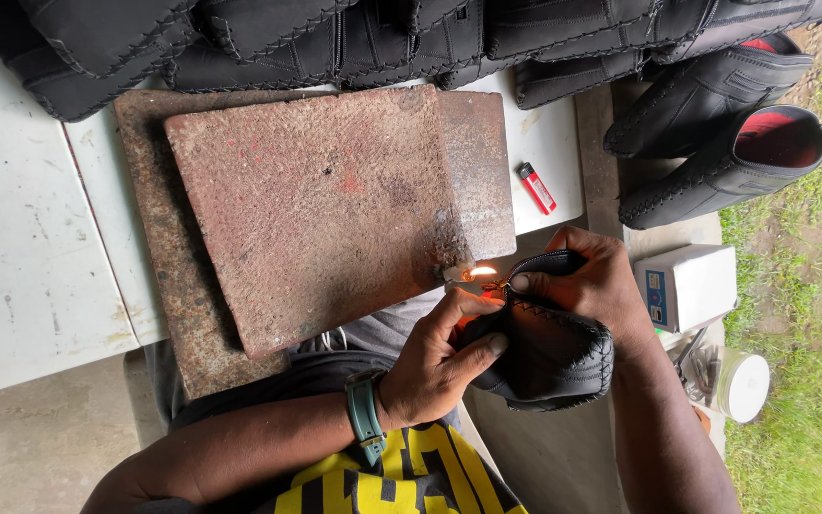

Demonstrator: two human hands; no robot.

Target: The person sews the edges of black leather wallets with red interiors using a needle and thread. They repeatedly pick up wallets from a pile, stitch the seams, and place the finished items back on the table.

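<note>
At about four o'clock from the rusty iron slab [325, 209], just off its lower right corner, a black leather shoe upper [549, 357] is held between both hands above the person's lap. The left hand [435, 366], with a teal watch [365, 419] on its wrist, is curled around the piece from its nine o'clock side, thumb pressed on the leather and fingers wrapped beneath. It also appears to hold a lit lighter, whose small flame [480, 273] shows at twelve o'clock of the knuckles, though the lighter's body is hidden. The right hand [592, 281] is closed in a pinch on the top edge of the upper, beside the flame, with the stitched seam stretched between the two grips.

The upper is judged light, soft and pliable, sagging where unsupported; its whip-stitched rim is the firmest place to be gripped, and the leather near the flame could be scorched.

A red lighter [537, 187] lies on the white table [30, 238] at twelve o'clock of the hands. Finished black shoes [715, 143] are stacked at one o'clock, and a white box [692, 284] and a white-lidded jar [744, 385] sit at three o'clock.
</note>
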